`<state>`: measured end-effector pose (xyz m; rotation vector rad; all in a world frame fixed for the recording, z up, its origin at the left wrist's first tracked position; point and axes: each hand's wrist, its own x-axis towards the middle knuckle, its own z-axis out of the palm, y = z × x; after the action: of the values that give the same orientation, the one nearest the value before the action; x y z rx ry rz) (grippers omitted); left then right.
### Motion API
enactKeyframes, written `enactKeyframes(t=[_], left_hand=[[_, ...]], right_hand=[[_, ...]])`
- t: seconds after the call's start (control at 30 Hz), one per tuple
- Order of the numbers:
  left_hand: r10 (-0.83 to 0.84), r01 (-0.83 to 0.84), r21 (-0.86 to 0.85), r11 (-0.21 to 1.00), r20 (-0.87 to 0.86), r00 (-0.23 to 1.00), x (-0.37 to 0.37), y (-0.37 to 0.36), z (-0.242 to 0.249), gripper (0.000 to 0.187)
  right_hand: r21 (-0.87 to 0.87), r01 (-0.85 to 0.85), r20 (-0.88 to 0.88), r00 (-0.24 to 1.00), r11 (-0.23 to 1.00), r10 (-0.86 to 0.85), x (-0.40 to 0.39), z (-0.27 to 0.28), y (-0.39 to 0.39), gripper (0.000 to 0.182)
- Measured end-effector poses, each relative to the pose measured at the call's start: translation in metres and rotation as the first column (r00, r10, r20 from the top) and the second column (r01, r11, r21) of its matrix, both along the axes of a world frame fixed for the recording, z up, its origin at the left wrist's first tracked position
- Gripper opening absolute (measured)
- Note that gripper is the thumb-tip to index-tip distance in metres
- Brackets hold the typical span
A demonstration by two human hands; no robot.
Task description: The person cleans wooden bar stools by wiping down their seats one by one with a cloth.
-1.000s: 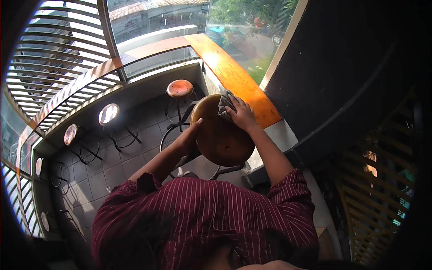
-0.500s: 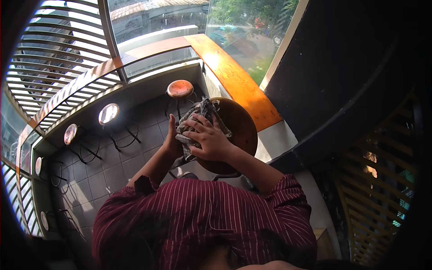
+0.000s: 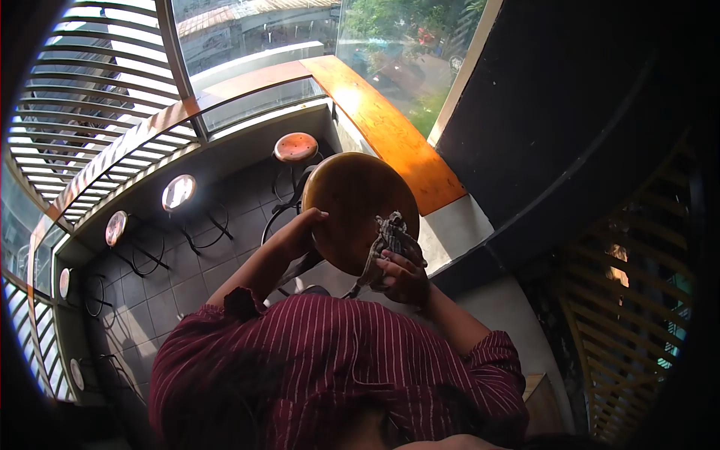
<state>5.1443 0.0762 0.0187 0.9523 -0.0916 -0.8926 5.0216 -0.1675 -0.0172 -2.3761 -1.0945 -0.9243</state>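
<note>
1. Tiled in dark grey underfoot, with floor tiles [image 3: 180,277] reaching to a low wall, a wooden counter [image 3: 390,135] beside the window [image 3: 262,34], and a dark wall [image 3: 555,112] at the right of the view.
2. Ranged along the low wall: an orange-topped stool [image 3: 295,146], a glare-lit stool [image 3: 178,193] and others farther off.
3. Directly in front of the body, close to the counter: a round wooden seat [image 3: 352,187], with dark metal legs [image 3: 307,262] partly visible below.
4. Holding the seat at its left edge with the left hand [image 3: 300,231], thumb over the top near the rim; cannot tell how far the hidden fingers wrap beneath.
5. Clutching a bunched grey cloth [image 3: 390,234] in the right hand [image 3: 405,281], at the near right edge of the seat, with a loose end trailing past the rim.
6. Could lose hold of the rim, through a shallow thumb grip or a smooth finish.
7. Could rock or turn the seat, from hard pressure at the right edge against a light left hold.
8. Could snag the trailing end on something below, or drop the cloth, from gathering too little of it.
9. Could knock the counter, from a sideways shove so near it.
</note>
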Motion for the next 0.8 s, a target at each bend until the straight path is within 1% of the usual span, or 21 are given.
enactKeyframes(t=[0.03,0.07,0.1,0.13,0.17,0.23,0.27,0.3,0.37,0.4,0.47,0.5,0.53,0.57,0.6,0.63,0.67,0.73,0.77,0.8], left_hand=[[0.000,0.000,0.000,1.000,0.001,1.000,0.000,0.004,0.000,0.050],[-0.001,0.001,-0.002,1.000,-0.002,1.000,0.000,0.009,-0.001,0.051],[-0.002,0.002,-0.003,1.000,-0.007,1.000,-0.002,0.011,-0.002,0.051],[-0.002,0.002,0.001,1.000,-0.009,1.000,-0.006,0.012,0.000,0.051],[-0.008,0.008,0.023,1.000,0.002,1.000,-0.009,0.012,0.002,0.051],[-0.013,0.013,0.046,0.999,0.012,1.000,-0.012,0.012,0.002,0.051],[-0.028,0.027,0.042,0.999,0.009,1.000,-0.012,0.011,0.001,0.050],[-0.044,0.044,0.038,0.998,0.007,0.999,-0.012,0.010,-0.001,0.048],[-0.058,0.058,0.033,0.998,0.003,0.998,-0.016,0.004,0.000,0.046],[-0.069,0.069,0.028,0.997,0.002,0.998,-0.018,0.000,0.000,0.043],[-0.048,0.048,0.024,0.999,-0.001,0.999,-0.019,-0.008,-0.016,0.041],[-0.027,0.027,0.016,1.000,-0.002,1.000,-0.018,-0.011,-0.021,0.038],[-0.047,0.047,0.018,0.999,0.007,0.999,-0.022,-0.010,-0.010,0.037],[-0.044,0.043,0.017,0.999,0.013,0.999,-0.021,-0.009,-0.010,0.037],[-0.007,0.009,-0.064,0.998,0.030,1.000,-0.019,-0.009,-0.013,0.037],[0.030,-0.023,-0.145,0.989,0.045,0.999,-0.018,-0.007,-0.016,0.037],[0.020,-0.019,-0.139,0.990,0.005,1.000,-0.014,-0.001,-0.018,0.038],[0.021,-0.018,-0.173,0.985,0.019,1.000,-0.018,0.006,-0.006,0.038],[0.022,-0.020,-0.202,0.979,0.005,1.000,-0.023,0.009,-0.004,0.038],[0.012,-0.015,-0.140,0.990,-0.018,1.000,-0.021,0.012,-0.010,0.039]], right_hand=[[0.148,-0.011,-0.090,0.996,0.989,0.025,0.004,-0.016,-0.018,0.012],[0.251,-0.029,-0.045,0.998,0.967,0.042,0.011,-0.016,-0.030,0.017],[0.351,0.065,-0.103,0.994,0.934,-0.031,0.019,-0.019,-0.037,0.014],[0.513,0.042,-0.145,0.989,0.858,0.038,0.031,-0.021,-0.039,0.016],[0.659,0.030,-0.172,0.979,0.752,0.113,0.045,-0.022,-0.041,0.020],[0.371,0.153,-0.335,0.942,0.916,-0.021,0.063,0.013,-0.051,0.032],[0.241,0.170,-0.380,0.922,0.955,-0.068,0.073,0.026,-0.054,0.043],[0.241,0.171,-0.383,0.921,0.955,-0.069,0.084,0.038,-0.051,0.043],[0.094,0.355,-0.514,0.817,0.930,-0.260,0.104,0.053,-0.030,0.049],[0.096,0.356,-0.516,0.816,0.930,-0.259,0.114,0.057,-0.019,0.049],[-0.150,0.493,-0.358,0.781,0.857,-0.512,0.130,0.062,0.009,0.052],[-0.160,0.465,-0.295,0.819,0.871,-0.492,0.132,0.062,0.026,0.051],[-0.171,0.437,-0.230,0.854,0.883,-0.467,0.130,0.062,0.039,0.051],[-0.170,0.435,-0.225,0.857,0.884,-0.464,0.125,0.062,0.049,0.051],[-0.170,0.273,-0.257,0.915,0.947,-0.311,0.116,0.059,0.058,0.050],[-0.166,0.105,-0.288,0.946,0.981,-0.150,0.108,0.057,0.064,0.049],[-0.165,0.105,-0.277,0.949,0.981,-0.149,0.100,0.056,0.063,0.049],[-0.278,-0.063,-0.391,0.919,0.959,-0.053,0.091,0.058,0.047,0.050],[-0.279,-0.063,-0.388,0.920,0.958,-0.053,0.093,0.060,0.036,0.050],[-0.302,0.098,-0.336,0.920,0.948,-0.202,0.096,0.061,0.024,0.051]])
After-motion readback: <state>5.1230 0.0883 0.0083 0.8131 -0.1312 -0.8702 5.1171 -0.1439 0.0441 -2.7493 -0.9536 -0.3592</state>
